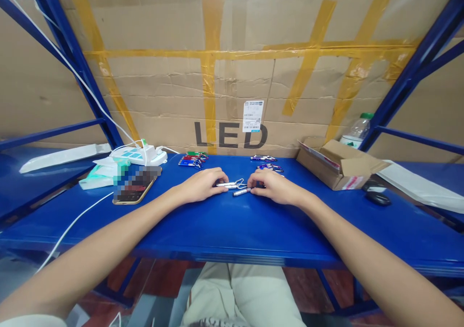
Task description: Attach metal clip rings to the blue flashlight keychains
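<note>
Over the middle of the blue table, my left hand pinches a slim silver tube with a wire clip at its right end. Facing it, my right hand has its fingers curled round the end of a second silver tube, which points left and slightly down. The two tubes lie close together between my hands; whether they are joined is too small to tell. Behind my left hand lies a row of red, blue and green tubes with clips. More purple and blue tubes lie beyond my right hand.
A phone, a green-and-white packet and a white power strip lie at left. At right are an open cardboard box, a black mouse and a bottle. A large carton stands behind the table.
</note>
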`<state>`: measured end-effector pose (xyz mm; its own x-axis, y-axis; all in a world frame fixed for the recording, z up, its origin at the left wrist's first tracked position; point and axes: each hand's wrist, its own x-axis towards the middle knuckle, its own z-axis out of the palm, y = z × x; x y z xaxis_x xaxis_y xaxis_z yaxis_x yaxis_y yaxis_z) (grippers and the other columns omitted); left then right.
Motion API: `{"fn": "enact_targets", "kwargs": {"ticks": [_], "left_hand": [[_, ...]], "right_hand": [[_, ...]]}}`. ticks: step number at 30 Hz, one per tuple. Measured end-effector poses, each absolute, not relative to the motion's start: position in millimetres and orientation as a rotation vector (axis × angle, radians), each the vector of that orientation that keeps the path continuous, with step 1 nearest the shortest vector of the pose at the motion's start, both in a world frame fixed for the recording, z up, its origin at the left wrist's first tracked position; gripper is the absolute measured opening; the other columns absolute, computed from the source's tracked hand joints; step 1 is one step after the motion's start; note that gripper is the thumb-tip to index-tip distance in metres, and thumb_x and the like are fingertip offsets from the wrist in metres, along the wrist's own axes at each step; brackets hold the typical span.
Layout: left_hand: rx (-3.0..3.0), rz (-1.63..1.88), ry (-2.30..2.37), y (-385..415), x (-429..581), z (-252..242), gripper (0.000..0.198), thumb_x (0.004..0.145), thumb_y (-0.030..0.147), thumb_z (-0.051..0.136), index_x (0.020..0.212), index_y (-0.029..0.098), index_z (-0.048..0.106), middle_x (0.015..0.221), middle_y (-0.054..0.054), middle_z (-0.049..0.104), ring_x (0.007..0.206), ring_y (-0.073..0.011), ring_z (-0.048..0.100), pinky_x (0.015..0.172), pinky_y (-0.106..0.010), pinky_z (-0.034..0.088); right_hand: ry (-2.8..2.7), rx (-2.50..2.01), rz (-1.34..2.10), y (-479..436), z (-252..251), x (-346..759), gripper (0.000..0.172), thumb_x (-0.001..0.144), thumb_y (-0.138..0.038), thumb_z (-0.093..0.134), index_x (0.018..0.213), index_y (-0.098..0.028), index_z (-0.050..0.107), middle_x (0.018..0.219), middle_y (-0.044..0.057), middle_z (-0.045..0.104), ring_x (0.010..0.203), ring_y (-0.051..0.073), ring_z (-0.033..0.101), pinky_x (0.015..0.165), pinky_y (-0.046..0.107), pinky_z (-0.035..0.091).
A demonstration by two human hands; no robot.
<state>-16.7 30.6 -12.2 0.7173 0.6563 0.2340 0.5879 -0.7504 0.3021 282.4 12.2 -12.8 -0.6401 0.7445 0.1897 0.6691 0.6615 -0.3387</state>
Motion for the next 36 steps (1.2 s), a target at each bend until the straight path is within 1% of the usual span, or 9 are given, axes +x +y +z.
{"fn": "enact_targets", "kwargs": {"ticks": [5,9,14,17,19,23,28,31,36], "left_hand": [[2.674,0.568,0.97,29,-13,-16,0.025,0.105,0.041,0.064,0.113,0.019,0.074,0.107,-0.006,0.071,0.092,-0.0219,0.066,0.081,-0.033,0.048],[2.661,0.592,0.963,24,-11,-14,0.033,0.11,0.047,0.055,0.117,0.021,0.073,0.111,-0.007,0.071,0.1,-0.0228,0.067,0.088,-0.034,0.049],[2.763,0.503,0.934,18,-12,-11,0.041,0.103,0.056,0.067,0.13,0.026,0.07,0.127,-0.008,0.066,0.119,-0.0281,0.063,0.098,-0.038,0.049],[2.787,0.499,0.919,18,-14,-10,0.036,0.103,0.053,0.068,0.126,0.026,0.071,0.127,-0.008,0.064,0.117,-0.0279,0.063,0.097,-0.038,0.05],[2.785,0.512,0.927,19,-16,-9,0.033,0.102,0.051,0.069,0.123,0.026,0.072,0.127,-0.008,0.063,0.116,-0.028,0.062,0.097,-0.039,0.051],[2.789,0.544,0.852,18,-17,-8,0.03,0.102,0.048,0.07,0.123,0.026,0.073,0.131,-0.009,0.061,0.119,-0.0285,0.06,0.103,-0.042,0.05],[2.795,0.501,0.75,15,-16,-7,0.027,0.105,0.045,0.066,0.121,0.025,0.075,0.129,-0.009,0.061,0.119,-0.0275,0.059,0.106,-0.042,0.048],[2.811,0.483,0.767,14,-14,-7,0.026,0.105,0.047,0.067,0.115,0.025,0.077,0.126,-0.008,0.062,0.117,-0.0272,0.058,0.104,-0.04,0.047],[2.868,0.467,0.829,11,-11,-7,0.035,0.104,0.055,0.066,0.112,0.023,0.078,0.119,-0.009,0.064,0.109,-0.027,0.057,0.096,-0.039,0.046]], "right_hand": [[-2.535,-1.118,0.371,2,-17,265,0.002,0.1,-0.02,0.071,0.099,-0.022,0.071,0.092,0.004,0.074,0.096,0.025,0.061,0.09,0.037,0.043],[-2.516,-1.092,0.39,-3,-18,256,0.004,0.102,-0.02,0.07,0.098,-0.021,0.069,0.092,0.004,0.073,0.094,0.024,0.06,0.086,0.034,0.043],[-2.514,-1.014,0.443,-3,-19,255,0.005,0.102,-0.026,0.07,0.102,-0.021,0.069,0.092,0.003,0.07,0.093,0.023,0.061,0.084,0.033,0.044],[-2.478,-1.074,0.474,-1,-16,261,0.017,0.098,-0.032,0.075,0.11,-0.021,0.068,0.093,0.002,0.068,0.086,0.021,0.061,0.078,0.032,0.044],[-2.454,-1.169,0.443,0,-13,267,0.022,0.094,-0.034,0.079,0.107,-0.02,0.068,0.092,0.002,0.067,0.081,0.02,0.06,0.074,0.031,0.043],[-2.472,-1.267,0.421,-1,-5,274,0.019,0.093,-0.036,0.078,0.096,-0.02,0.068,0.089,0.003,0.068,0.078,0.019,0.059,0.072,0.031,0.041],[-2.471,-1.18,0.52,-4,-1,276,0.02,0.096,-0.041,0.073,0.098,-0.021,0.07,0.09,0.003,0.069,0.079,0.02,0.06,0.072,0.031,0.043],[-2.524,-1.135,0.537,-3,-3,276,0.024,0.091,-0.041,0.078,0.099,-0.02,0.07,0.093,0.004,0.068,0.082,0.021,0.06,0.074,0.032,0.045],[-2.549,-1.04,0.568,-1,-12,274,0.012,0.096,-0.031,0.072,0.096,-0.021,0.066,0.093,0.003,0.069,0.08,0.019,0.059,0.073,0.031,0.046]]}}
